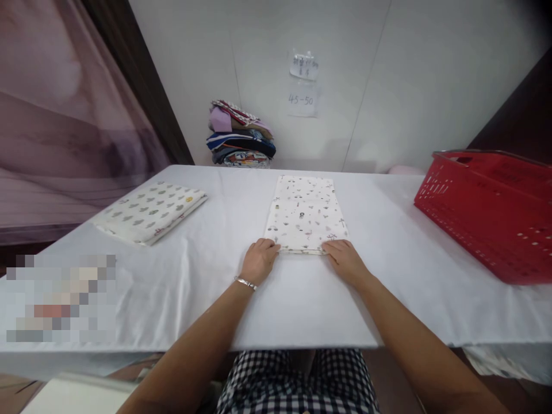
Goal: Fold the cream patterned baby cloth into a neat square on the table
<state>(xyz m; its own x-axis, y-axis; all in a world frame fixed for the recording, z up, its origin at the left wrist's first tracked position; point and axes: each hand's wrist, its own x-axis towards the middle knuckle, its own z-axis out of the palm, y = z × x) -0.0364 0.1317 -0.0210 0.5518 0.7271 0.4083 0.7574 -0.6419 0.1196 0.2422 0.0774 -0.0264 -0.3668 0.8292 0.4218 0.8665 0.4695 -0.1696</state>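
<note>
Clamped on a folded cloth
Left hand and right hand pinch its near corners; red basket stands well apart, right.

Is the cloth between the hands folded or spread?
Folded: printed cloth shows stacked layers along its near edge, between left hand and right hand.

The left hand and right hand are ungloved, and the forearms are bare up to the picture's lower edge. A narrow, shiny, silver-coloured bracelet circles the left wrist; its finer pattern is too small to read. Black-and-white checked cloth clothing covers the lap and both thighs, its small squares set in regular rows, slightly blurred.
</note>
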